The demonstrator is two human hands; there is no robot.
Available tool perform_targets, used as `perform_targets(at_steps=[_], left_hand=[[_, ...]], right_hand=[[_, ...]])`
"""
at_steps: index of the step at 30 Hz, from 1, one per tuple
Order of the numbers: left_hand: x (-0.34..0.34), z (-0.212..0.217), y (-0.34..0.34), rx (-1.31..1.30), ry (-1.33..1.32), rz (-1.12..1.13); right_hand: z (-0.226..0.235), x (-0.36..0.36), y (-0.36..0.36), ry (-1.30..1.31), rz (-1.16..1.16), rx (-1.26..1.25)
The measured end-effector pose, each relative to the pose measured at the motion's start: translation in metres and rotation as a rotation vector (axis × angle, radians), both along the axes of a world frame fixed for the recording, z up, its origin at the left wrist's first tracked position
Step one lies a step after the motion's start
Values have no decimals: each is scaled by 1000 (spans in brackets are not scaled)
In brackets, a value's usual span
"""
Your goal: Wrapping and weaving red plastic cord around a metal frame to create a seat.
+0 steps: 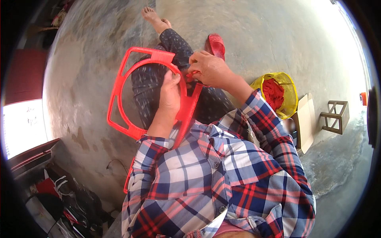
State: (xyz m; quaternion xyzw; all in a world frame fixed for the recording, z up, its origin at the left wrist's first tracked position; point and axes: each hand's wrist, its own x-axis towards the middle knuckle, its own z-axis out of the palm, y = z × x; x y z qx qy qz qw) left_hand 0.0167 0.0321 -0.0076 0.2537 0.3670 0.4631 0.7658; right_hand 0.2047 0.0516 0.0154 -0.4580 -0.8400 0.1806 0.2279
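A large red openwork frame with a round ring in it and ribbed edges lies across my lap. My left hand reaches through the ring and is closed on its right side, thumb on top. Just right of it, my right hand pinches a small red piece at the frame's edge. Fingers partly cover this piece, so its kind cannot be made out. Part of the frame's lower end is hidden behind my left sleeve.
A yellow basket holding red material stands to my right. Beside it are an open cardboard box and a small wooden stool. A red slipper lies ahead on the concrete floor. Dark clutter fills the lower left.
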Motion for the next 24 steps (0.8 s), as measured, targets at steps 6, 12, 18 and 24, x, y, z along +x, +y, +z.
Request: perform_targets(at_steps=[6,12,18,24], left_hand=[[-4,6,3,-193,-139,-201],[-15,-12,10,-301,-269,-367],[-5,-5,3,-325,-208,-379],[-9,-10,5,-338,-136,-420]], right_hand=[[-29,33,-16,949,-554,40],[-20,18,-57,301,-331,-156],[-36,8,-52,453,-429,-208],[-20,29,-70,871,-380,-376]])
